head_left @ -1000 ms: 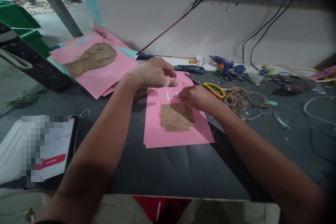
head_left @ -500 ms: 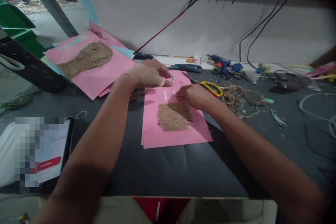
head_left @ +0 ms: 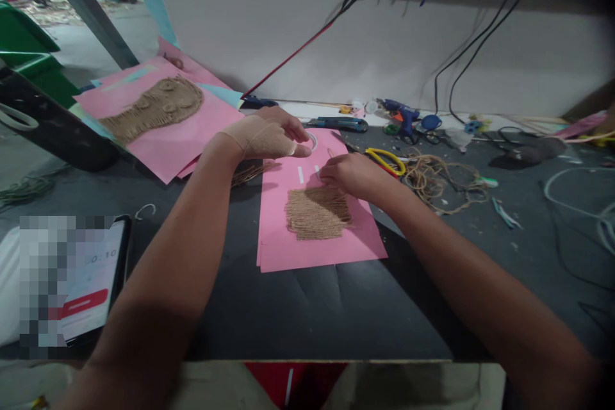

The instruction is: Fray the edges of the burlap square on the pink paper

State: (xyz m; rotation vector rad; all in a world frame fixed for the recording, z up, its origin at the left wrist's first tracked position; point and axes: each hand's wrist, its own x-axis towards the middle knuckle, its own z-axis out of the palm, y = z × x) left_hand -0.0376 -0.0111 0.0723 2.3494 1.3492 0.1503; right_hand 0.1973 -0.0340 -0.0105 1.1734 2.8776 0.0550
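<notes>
A pink paper sheet (head_left: pixel 283 256) lies on the dark table, with a block of brown twine rows (head_left: pixel 318 214) on its lower half. Two short white tape strips (head_left: pixel 301 174) show above the twine. My left hand (head_left: pixel 273 133), with a tan wrap around wrist and palm, is closed on a small white tape roll (head_left: pixel 314 141) over the sheet's top. My right hand (head_left: pixel 350 174) is low over the sheet, its fingers pinched together at the right-hand strip; the fingertips are partly hidden.
Yellow-handled scissors (head_left: pixel 385 160) and tangled twine (head_left: pixel 432 182) lie right of the sheet. Behind are a blue cutter knife (head_left: pixel 339 123) and a blue glue gun (head_left: pixel 401 114). Pink sheets with a twine shape (head_left: pixel 163 106) and a phone (head_left: pixel 96 282) are at left.
The camera view has shifted slightly. Both hands stay in nearly the same place, the left with the tape roll and the right at the strip.
</notes>
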